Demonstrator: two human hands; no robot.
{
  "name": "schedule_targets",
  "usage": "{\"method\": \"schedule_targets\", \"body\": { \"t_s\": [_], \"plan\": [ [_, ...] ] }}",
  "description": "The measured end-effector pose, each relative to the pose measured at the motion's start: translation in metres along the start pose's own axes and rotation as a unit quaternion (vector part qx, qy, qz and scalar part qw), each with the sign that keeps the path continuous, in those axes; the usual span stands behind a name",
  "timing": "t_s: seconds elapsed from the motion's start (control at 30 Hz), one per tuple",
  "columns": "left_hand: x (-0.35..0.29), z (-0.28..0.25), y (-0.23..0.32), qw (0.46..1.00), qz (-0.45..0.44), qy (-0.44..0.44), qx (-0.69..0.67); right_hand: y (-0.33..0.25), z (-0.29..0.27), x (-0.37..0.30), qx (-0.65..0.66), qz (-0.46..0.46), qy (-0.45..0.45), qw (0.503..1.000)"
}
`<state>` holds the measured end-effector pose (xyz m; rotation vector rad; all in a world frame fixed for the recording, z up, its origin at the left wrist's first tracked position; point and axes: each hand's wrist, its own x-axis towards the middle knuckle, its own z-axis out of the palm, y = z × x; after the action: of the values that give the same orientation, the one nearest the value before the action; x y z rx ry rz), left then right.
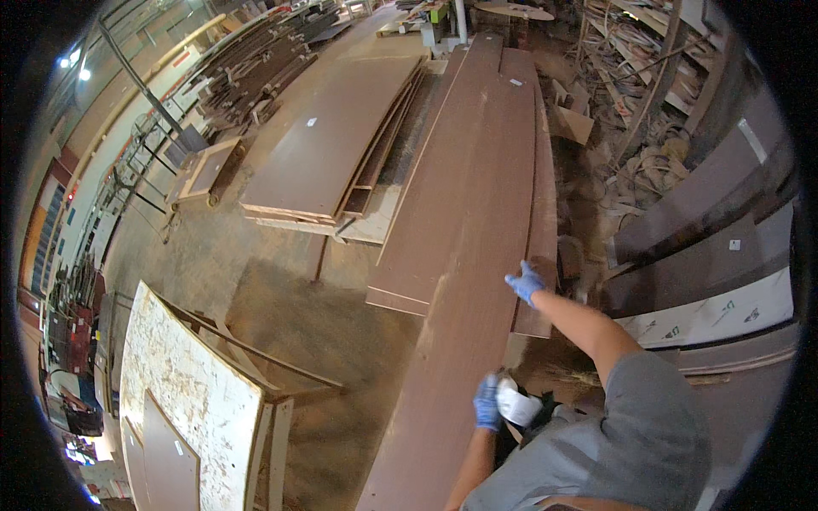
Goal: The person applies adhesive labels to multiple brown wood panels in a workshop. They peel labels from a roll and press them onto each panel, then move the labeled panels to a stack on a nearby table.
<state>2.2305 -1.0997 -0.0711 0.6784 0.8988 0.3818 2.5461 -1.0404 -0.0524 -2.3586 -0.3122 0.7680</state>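
A long brown board (pixel 452 358) runs from beneath me toward the far end, lying over other brown panels (pixel 409 271). My right hand (pixel 526 283), in a blue glove, reaches out over the board's right edge with fingers apart and nothing in them. Closer to my body, my left hand (pixel 487 402), gloved in blue too, is curled at a small white object (pixel 516 404) that it seems to grip. Blur hides what kind of thing that is. Beneath this hand lies the board's right side.
Left of the board stands a low stack of brown panels (pixel 332 145). A worn white panel (pixel 192 383) leans on a frame at near left. Long boards (pixel 699 272) line the right side, with scrap (pixel 656 162) beyond. A wheeled dolly (pixel 204 175) sits farther left.
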Motion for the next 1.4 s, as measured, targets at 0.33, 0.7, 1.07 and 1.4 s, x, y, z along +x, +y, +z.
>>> {"method": "schedule_targets", "body": {
  "t_s": [0.33,0.7,1.07,1.4],
  "plan": [
    [-0.157,-0.124,-0.021,0.809,0.095,0.565,0.132,0.048,-0.012,-0.011,-0.218,-0.041,0.118,0.968],
    [-0.104,-0.081,-0.010,0.891,-0.040,0.452,0.032,0.043,-0.016,0.028,-0.269,-0.044,0.125,0.954],
    [-0.118,-0.115,-0.013,0.899,-0.067,0.431,0.034,0.044,-0.017,0.049,-0.288,-0.056,0.184,0.938],
    [-0.035,-0.101,-0.024,0.928,0.020,0.370,-0.034,0.006,-0.089,0.147,-0.168,-0.042,0.018,0.985]
  ]
}}
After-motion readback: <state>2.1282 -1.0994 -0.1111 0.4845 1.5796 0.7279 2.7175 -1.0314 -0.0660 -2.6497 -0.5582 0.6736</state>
